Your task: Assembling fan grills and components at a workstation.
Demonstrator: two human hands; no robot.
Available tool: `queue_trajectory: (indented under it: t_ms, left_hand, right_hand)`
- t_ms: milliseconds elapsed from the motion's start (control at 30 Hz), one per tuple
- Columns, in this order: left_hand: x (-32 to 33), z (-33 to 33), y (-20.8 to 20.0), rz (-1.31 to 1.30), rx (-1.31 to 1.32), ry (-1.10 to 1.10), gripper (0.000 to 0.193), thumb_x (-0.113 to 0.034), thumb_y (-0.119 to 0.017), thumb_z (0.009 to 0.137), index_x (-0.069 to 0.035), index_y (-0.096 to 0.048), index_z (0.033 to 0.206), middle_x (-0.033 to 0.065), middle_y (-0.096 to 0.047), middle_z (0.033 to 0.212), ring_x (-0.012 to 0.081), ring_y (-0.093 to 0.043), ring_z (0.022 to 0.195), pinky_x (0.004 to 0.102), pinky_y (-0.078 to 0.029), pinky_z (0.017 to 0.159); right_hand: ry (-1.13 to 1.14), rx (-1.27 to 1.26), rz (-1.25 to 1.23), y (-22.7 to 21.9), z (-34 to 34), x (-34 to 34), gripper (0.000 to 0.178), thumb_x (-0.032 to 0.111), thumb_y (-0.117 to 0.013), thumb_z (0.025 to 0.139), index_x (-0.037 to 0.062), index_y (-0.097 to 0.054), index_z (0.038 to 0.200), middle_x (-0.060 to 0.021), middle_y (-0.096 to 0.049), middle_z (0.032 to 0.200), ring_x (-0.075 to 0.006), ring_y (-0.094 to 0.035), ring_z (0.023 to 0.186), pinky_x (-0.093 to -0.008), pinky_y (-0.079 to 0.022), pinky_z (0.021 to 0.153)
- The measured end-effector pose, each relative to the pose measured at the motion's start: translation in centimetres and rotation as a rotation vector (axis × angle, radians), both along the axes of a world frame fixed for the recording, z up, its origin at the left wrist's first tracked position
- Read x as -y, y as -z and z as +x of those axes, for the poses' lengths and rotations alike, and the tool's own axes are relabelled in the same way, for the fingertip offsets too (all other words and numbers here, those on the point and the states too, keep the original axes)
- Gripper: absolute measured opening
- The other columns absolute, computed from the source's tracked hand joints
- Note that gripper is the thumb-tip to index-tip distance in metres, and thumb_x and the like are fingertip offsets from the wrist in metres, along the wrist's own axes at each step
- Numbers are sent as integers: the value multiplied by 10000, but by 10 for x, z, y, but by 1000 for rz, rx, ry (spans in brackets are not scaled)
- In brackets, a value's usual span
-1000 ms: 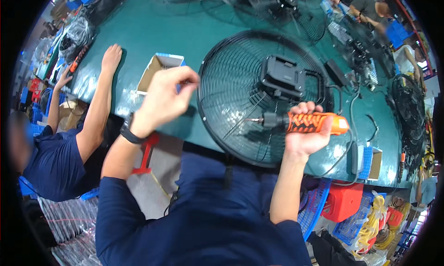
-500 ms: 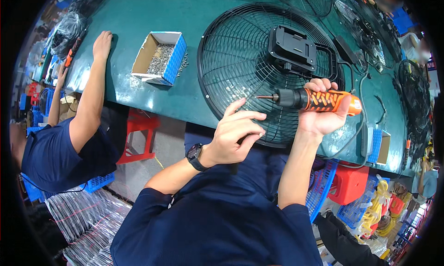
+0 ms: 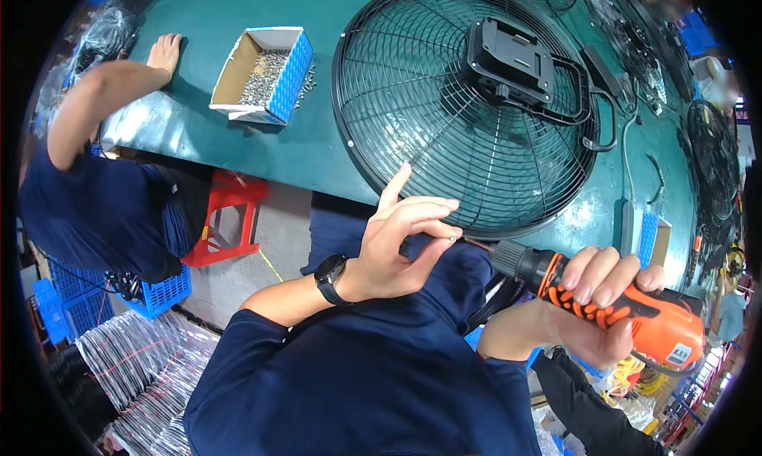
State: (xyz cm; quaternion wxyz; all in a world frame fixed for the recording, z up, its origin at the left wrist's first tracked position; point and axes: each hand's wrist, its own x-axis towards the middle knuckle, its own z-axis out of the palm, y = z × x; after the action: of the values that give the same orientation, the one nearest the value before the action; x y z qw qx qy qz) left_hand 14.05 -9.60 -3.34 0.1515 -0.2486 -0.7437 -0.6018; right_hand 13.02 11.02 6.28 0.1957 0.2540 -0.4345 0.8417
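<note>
My left hand [image 3: 401, 238] is raised in front of my chest and pinches a small screw [image 3: 452, 238] between thumb and fingertips. It holds the screw at the bit of an orange and black power screwdriver [image 3: 615, 301]. My right hand [image 3: 595, 297] grips that screwdriver's body, pointing it left toward the screw. Beyond both hands a large black wire fan guard [image 3: 444, 115] lies flat on the green table [image 3: 309, 150], with a black motor housing [image 3: 508, 63] at its centre.
A blue and white cardboard box of screws [image 3: 266, 71] stands on the table left of the guard. A co-worker in dark blue leans on the table at the left, one hand [image 3: 165, 53] flat on it. A red stool [image 3: 230, 218] stands below. More fan guards lie far right.
My left hand came back from the screw box toward my chest with a screw. My right hand drew the screwdriver down off the guard to meet it.
</note>
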Motion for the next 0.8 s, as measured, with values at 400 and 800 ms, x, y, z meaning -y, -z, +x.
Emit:
queue_trajectory:
  t_ms: [400, 800]
  left_hand:
    - [0, 2, 1, -29, -29, -9, 467, 53, -667, 749, -31, -444, 1151, 22, -716, 776, 242, -630, 1065, 561, -75, 1118]
    - [2, 0, 0, -71, -23, 14, 453, 66, -668, 717, -50, -481, 1113, -12, -717, 785, 223, -617, 1065, 568, -81, 1116]
  right_hand:
    - [2, 37, -30, 4, 6, 5, 472, 155, -578, 794, 4, -380, 1195, -141, -556, 800, -222, -537, 614, -374, -492, 559]
    - [-18, 45, -10, 3, 7, 7, 503, 155, -578, 794, -6, -363, 1220, -157, -554, 814, -231, -540, 625, -376, -490, 565]
